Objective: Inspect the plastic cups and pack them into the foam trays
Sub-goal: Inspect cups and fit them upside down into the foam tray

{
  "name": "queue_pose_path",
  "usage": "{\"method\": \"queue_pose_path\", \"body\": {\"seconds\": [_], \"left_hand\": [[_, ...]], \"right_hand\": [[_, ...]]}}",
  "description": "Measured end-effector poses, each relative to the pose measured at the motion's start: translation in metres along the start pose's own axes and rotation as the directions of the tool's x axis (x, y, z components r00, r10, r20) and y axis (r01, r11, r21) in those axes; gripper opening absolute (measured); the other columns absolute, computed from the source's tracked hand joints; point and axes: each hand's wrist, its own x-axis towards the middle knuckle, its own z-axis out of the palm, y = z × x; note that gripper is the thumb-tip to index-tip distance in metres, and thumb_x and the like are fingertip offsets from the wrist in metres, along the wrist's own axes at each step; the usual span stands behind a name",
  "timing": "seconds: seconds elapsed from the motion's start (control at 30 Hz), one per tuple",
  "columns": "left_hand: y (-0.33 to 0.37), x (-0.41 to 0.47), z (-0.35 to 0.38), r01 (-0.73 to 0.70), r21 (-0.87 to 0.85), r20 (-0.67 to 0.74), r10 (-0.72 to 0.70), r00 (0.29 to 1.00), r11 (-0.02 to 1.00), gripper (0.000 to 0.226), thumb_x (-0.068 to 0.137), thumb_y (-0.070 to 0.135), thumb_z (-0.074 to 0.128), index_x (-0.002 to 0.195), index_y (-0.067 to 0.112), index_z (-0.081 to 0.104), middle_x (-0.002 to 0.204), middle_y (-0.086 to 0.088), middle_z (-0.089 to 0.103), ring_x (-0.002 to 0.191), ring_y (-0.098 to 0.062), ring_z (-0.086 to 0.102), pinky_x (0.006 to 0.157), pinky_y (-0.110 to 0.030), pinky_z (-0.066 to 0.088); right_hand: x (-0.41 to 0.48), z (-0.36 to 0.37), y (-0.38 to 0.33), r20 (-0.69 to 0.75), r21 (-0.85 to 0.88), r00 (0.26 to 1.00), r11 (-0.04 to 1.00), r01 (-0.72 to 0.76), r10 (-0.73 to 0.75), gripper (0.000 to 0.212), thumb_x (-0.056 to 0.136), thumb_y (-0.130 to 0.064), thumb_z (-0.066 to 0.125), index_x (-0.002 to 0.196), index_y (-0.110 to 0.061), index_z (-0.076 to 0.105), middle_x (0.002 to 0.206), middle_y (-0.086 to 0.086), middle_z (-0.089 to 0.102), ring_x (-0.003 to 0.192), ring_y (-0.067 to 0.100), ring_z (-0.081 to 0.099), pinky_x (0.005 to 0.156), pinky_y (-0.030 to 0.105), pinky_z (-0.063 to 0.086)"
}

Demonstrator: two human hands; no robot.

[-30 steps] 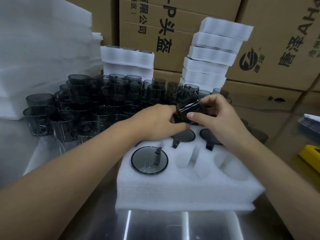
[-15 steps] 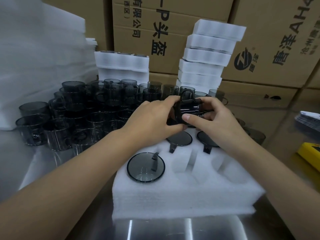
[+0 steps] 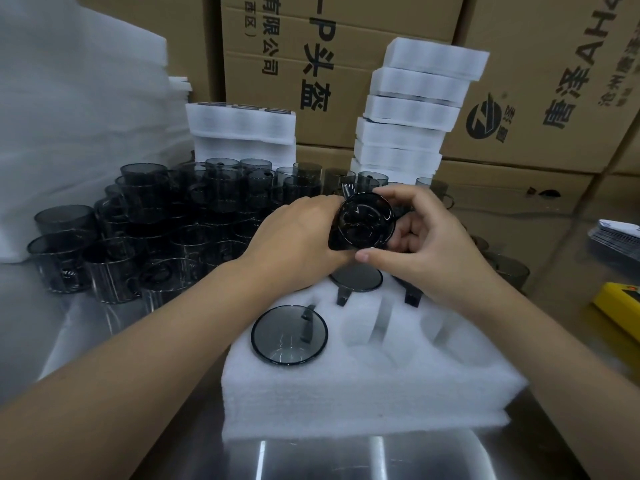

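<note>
Steel bench [image 3: 346,459], foam tray [image 3: 363,393] at edge, free pockets [image 3: 363,332], left grip [image 3: 294,237] and right grip [image 3: 426,244] clasping cup [image 3: 363,225]

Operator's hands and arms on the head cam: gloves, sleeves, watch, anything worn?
Nothing worn that shows. The left hand and right hand are bare, with no gloves or rings visible. The left forearm and right forearm are bare to the frame edge, with no sleeves, watch or wristband in view.
</note>
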Motion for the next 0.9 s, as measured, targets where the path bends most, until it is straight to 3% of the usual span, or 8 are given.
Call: {"method": "queue_pose_path", "body": {"seconds": [0.17,0.33,0.6,0.73,0.8,0.9], "left_hand": [[0.001,0.000,-0.001,-0.020,-0.049,0.010,0.020,1.000,0.999,0.043,0.072,0.053,0.059,0.107,0.027,0.057,0.098,0.010,0.063,0.092,-0.015,0.058,0.077,-0.036,0.048],[0.001,-0.001,-0.002,-0.091,-0.162,0.015,0.095,0.995,0.983,0.031,0.076,0.037,0.066,0.101,0.032,0.049,0.090,0.016,0.054,0.086,-0.010,0.055,0.072,-0.027,0.044],[-0.002,-0.002,0.000,-0.156,-0.184,-0.046,0.150,0.988,0.970,0.043,0.076,0.022,0.071,0.117,0.025,0.056,0.086,0.024,0.050,0.082,-0.006,0.052,0.069,-0.020,0.042],[-0.001,-0.002,0.001,-0.178,-0.202,-0.014,0.179,0.984,0.963,0.056,0.076,0.015,0.070,0.128,0.026,0.052,0.106,0.019,0.055,0.098,-0.008,0.056,0.082,-0.031,0.049],[-0.001,-0.001,0.002,-0.162,-0.193,0.006,0.166,0.986,0.968,0.062,0.079,0.019,0.070,0.136,0.028,0.046,0.117,0.016,0.058,0.105,-0.008,0.056,0.086,-0.031,0.048],[-0.004,0.000,0.003,-0.119,-0.140,0.041,0.126,0.991,0.983,0.062,0.084,0.027,0.068,0.139,0.033,0.041,0.104,0.019,0.057,0.091,-0.001,0.052,0.074,-0.021,0.041]], "right_hand": [[-0.002,-0.002,-0.003,0.047,-0.078,0.996,0.994,0.078,-0.075,0.067,0.072,-0.003,0.080,0.118,-0.042,0.052,0.126,-0.017,0.048,0.068,0.006,0.054,0.071,0.024,0.052],[-0.005,-0.007,-0.006,0.169,-0.268,0.972,0.942,0.203,-0.162,0.077,0.074,0.001,0.071,0.134,-0.041,0.046,0.146,-0.023,0.038,0.068,0.013,0.058,0.069,0.016,0.049],[-0.006,-0.009,-0.009,0.198,-0.385,0.961,0.886,0.258,-0.194,0.076,0.067,-0.020,0.066,0.133,-0.045,0.040,0.150,-0.025,0.029,0.073,0.012,0.059,0.065,0.022,0.048],[-0.006,-0.012,-0.011,0.182,-0.459,0.951,0.834,0.307,-0.249,0.066,0.063,-0.024,0.069,0.121,-0.042,0.045,0.148,-0.021,0.034,0.081,-0.011,0.054,0.062,0.019,0.044],[-0.005,-0.016,-0.014,0.129,-0.416,0.959,0.864,0.284,-0.252,0.060,0.063,-0.027,0.074,0.114,-0.042,0.046,0.140,-0.015,0.043,0.090,-0.013,0.053,0.067,0.021,0.045],[-0.003,-0.021,-0.021,0.039,-0.155,0.996,0.984,0.086,-0.081,0.056,0.057,-0.040,0.079,0.099,-0.040,0.043,0.115,-0.007,0.057,0.089,0.018,0.065,0.071,0.042,0.056]]}}
